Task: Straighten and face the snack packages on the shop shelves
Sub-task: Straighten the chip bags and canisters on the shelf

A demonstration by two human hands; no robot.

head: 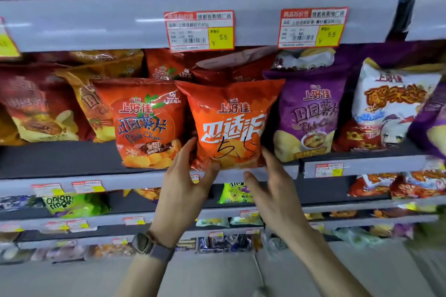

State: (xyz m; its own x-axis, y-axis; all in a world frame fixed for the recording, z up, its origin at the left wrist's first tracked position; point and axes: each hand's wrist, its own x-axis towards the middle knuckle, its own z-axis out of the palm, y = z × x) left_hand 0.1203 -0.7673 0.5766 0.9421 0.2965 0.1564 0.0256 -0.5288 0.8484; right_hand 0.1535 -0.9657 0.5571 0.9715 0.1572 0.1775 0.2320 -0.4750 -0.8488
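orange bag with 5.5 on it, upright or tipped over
Upright, label facing out: the orange bag stands at the shelf edge, left hand pinching its bottom corner, right hand touching its side.

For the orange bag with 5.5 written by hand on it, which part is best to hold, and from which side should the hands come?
Take the orange bag by its two lower corners, from the front and below. The tomato bag and purple bag crowd its sides higher up, while its bottom seam sits free at the shelf edge.
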